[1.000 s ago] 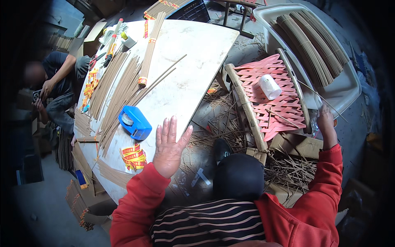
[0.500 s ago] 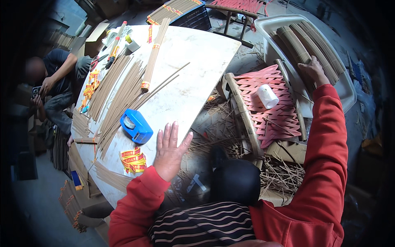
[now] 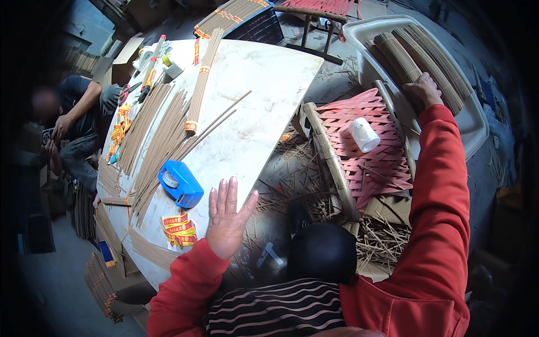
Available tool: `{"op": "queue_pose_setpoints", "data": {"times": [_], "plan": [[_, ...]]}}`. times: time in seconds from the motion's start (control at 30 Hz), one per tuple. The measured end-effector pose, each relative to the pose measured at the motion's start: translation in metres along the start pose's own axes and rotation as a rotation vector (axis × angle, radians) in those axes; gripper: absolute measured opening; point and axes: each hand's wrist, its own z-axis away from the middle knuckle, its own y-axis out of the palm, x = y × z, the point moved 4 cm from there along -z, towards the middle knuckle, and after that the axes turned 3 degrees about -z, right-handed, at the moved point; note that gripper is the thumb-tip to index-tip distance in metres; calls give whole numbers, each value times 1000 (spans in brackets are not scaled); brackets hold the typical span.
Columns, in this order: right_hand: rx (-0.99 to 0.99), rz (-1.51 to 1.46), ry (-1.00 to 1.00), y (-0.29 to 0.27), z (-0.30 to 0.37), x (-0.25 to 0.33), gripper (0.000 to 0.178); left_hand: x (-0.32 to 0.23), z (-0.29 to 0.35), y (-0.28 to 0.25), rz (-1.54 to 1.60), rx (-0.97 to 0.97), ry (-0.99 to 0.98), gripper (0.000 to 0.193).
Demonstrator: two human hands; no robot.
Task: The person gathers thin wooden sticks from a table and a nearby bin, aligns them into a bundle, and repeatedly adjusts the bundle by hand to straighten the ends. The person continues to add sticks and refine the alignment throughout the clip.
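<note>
At the near right edge of the white table [image 3: 264, 73], my left hand [image 3: 225, 224] lies with its fingers spread and nothing in them. A blue tape dispenser [image 3: 181, 184] stands just beyond its fingertips, and a stack of red-and-yellow paper labels [image 3: 179, 230] is to its left. My right hand [image 3: 425, 91] reaches out to the far right, its fingers curled over a bundle of thin brown incense sticks [image 3: 396, 56]. That bundle lies beside other bundles in a white plastic tub [image 3: 477, 132]. The fingertips are partly hidden against the sticks.
Loose incense sticks [image 3: 160, 140] and a labelled bundle [image 3: 202, 84] cover the table's left part. A pink woven stool [image 3: 368, 168] holding a white roll [image 3: 364, 135] stands between table and tub. Broken sticks [image 3: 384, 241] litter the floor. Another person [image 3: 78, 106] sits at the left.
The view has shifted slightly, moving the table items a little downward in the picture. My left hand stays spread at the table edge and my right hand stays on the bundle.
</note>
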Motion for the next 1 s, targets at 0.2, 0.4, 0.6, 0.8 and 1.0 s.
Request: {"op": "queue_pose_setpoints", "data": {"times": [0.2, 0.4, 0.6, 0.8, 1.0], "plan": [[-88, -11, 17, 2, 2, 0, 82, 0, 1, 0, -17, 29, -2, 71], [-70, 112, 117, -3, 17, 12, 82, -1, -1, -2, 7, 35, 0, 79], [-291, 333, -44, 8, 17, 26, 70, -2, -2, -3, -38, 70, -16, 63], [-295, 194, 26, 20, -4, 22, 54, -5, -4, -5, -19, 67, -19, 65], [-237, 98, -39, 17, -12, 24, 50, -6, -3, -6, -28, 57, -7, 67]]}}
